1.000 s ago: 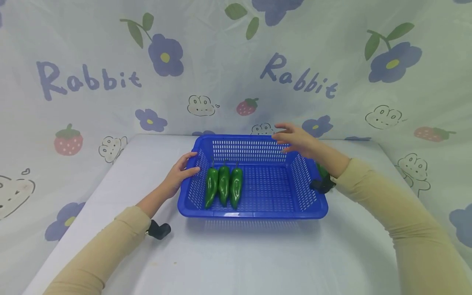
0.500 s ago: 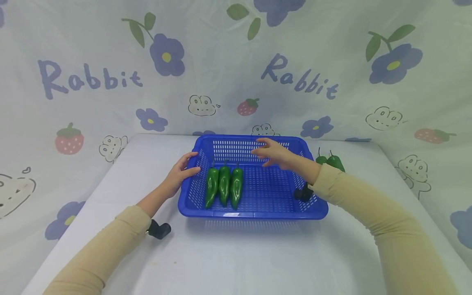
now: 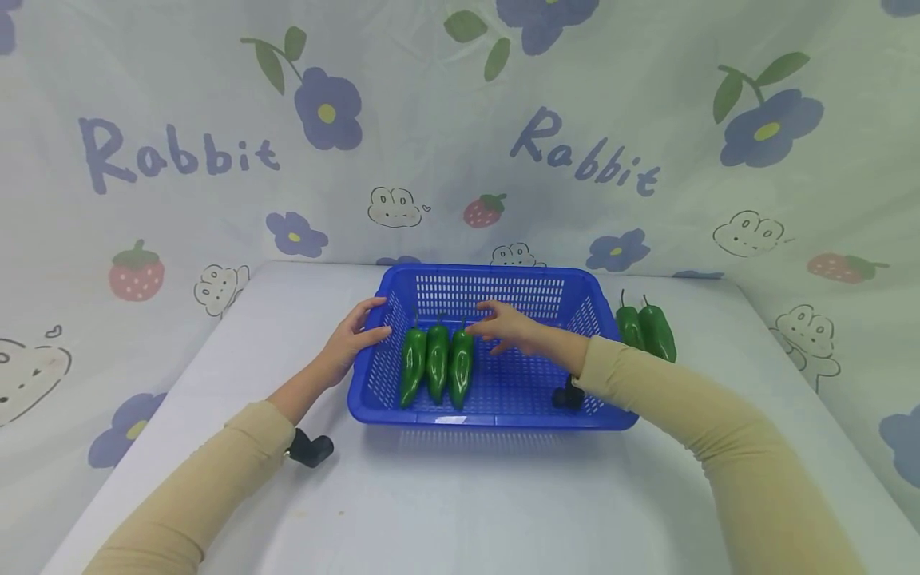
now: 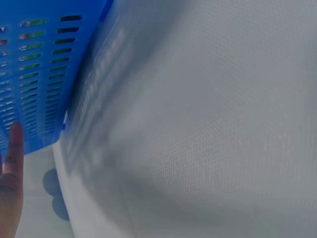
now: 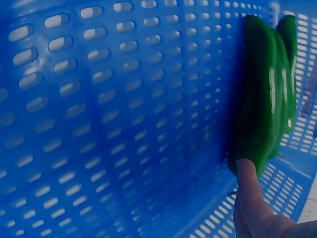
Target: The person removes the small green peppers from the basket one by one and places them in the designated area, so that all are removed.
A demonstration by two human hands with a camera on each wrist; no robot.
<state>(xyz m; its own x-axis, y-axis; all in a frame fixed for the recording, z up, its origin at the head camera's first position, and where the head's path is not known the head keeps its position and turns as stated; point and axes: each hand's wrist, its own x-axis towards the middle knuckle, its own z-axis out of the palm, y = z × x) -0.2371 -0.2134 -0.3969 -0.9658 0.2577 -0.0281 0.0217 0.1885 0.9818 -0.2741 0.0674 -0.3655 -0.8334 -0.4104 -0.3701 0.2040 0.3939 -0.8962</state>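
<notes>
A blue slotted basket (image 3: 496, 273) stands mid-table with three green peppers (image 3: 435, 363) lying side by side at its left end. My right hand (image 3: 483, 323) reaches into the basket with straight fingers. In the right wrist view its fingertip (image 5: 246, 173) touches the stem end of the nearest pepper (image 5: 262, 99). My left hand (image 3: 370, 319) rests against the outside of the basket's left wall, thumb spread. The left wrist view shows a straight finger (image 4: 15, 148) against the blue wall (image 4: 39, 74). Neither hand holds anything.
Two more green peppers (image 3: 647, 331) lie on the white table (image 3: 460, 495) just right of the basket. A printed cloth backdrop (image 3: 180, 160) closes the back and sides. The right half of the basket floor (image 5: 124, 124) is bare.
My right hand has moved from above the basket's far right corner down and left into the basket, onto the rightmost pepper there. The left hand has stayed put.
</notes>
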